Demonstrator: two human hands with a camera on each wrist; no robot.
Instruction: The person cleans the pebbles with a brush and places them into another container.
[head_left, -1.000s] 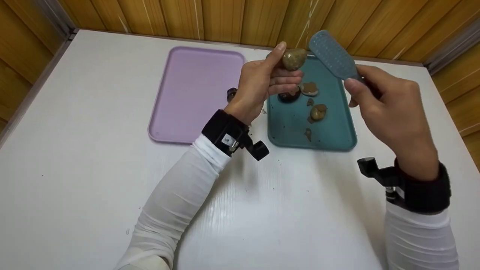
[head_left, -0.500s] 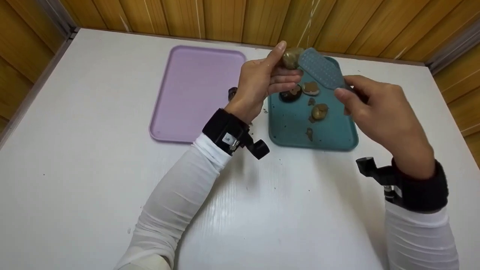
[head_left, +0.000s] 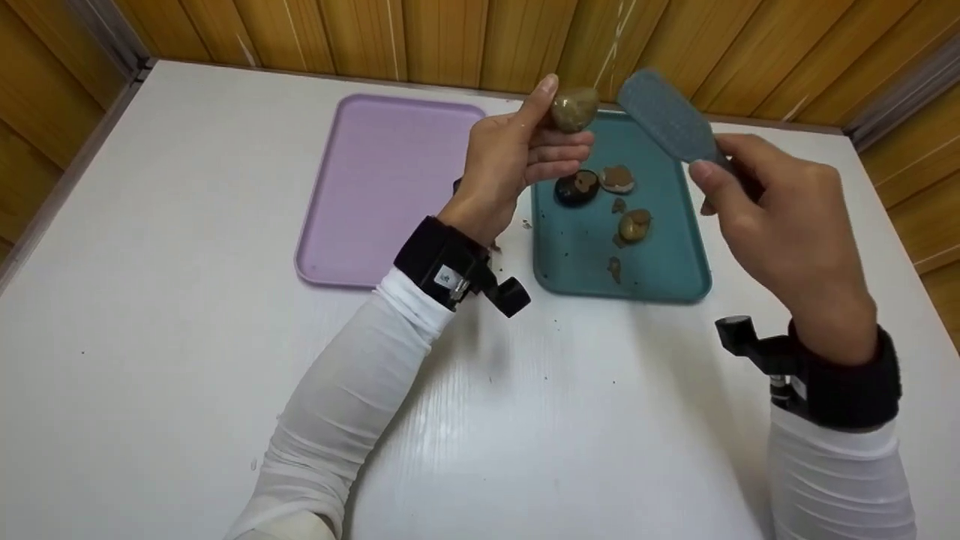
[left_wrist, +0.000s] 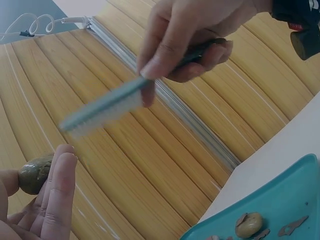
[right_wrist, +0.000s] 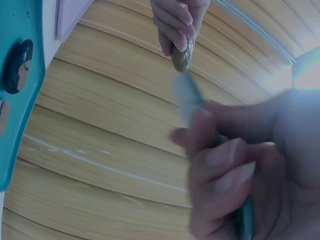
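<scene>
Holding a brownish stone (head_left: 574,109) up at the fingertips, the left hand (head_left: 517,161) pinches it between thumb and curled fingers, lifted clear above the teal tray (head_left: 675,259). Just to its right, the right hand (head_left: 772,217) is wrapped around the handle of a blue-grey brush (head_left: 664,116), brush head angled up toward the stone with a small gap between them.

The risk, as I read it: that pinch is a light one on a smooth, rounded stone, so a firm stroke from the brush could pop it out of the fingers and send it down among the other stones (head_left: 634,223) below the hands, or off past the tray rim. The thumb tip sits right beside the stone, too, so a stroke that misses would rake bristles over it. Flecks of dirt already lie beside the left wrist, and more could scatter there.

Below both hands runs a white worktop (head_left: 187,337), glossy. Left of the left hand lies a lilac tray (head_left: 360,217), with a dark stone (head_left: 459,185) barely showing behind that hand. Beyond the hands stands a wall of wooden panelling (head_left: 420,37).
</scene>
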